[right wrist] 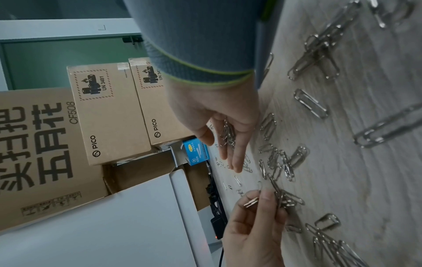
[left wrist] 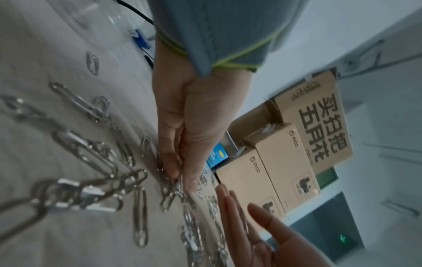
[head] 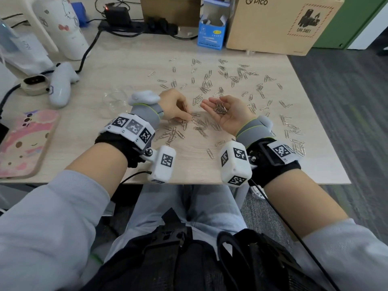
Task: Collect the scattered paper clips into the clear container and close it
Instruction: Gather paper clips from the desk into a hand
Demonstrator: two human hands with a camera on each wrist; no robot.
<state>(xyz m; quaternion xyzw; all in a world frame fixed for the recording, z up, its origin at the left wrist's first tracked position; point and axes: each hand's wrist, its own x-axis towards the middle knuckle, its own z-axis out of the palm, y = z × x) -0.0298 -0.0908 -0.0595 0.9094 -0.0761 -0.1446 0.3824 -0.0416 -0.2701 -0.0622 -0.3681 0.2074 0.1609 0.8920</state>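
Observation:
Silver paper clips [head: 206,85] lie scattered over the wooden table [head: 130,59], thickest between and beyond my hands. My left hand [head: 185,117] reaches down to the table and pinches a few clips [right wrist: 251,202] between thumb and fingers [left wrist: 173,169]. Just to its right, my right hand [head: 212,101] lies palm up with relaxed fingers [right wrist: 235,162], and a small heap of clips [head: 220,109] rests in its palm. The clear container [head: 114,101] stands open on the table, left of my left hand.
A phone in a pink case [head: 25,143] lies at the table's left front. A white controller [head: 60,85], a white bottle [head: 63,26] and cables sit at the back left. A blue box [head: 212,32] and a PICO carton [head: 281,24] stand behind the clips.

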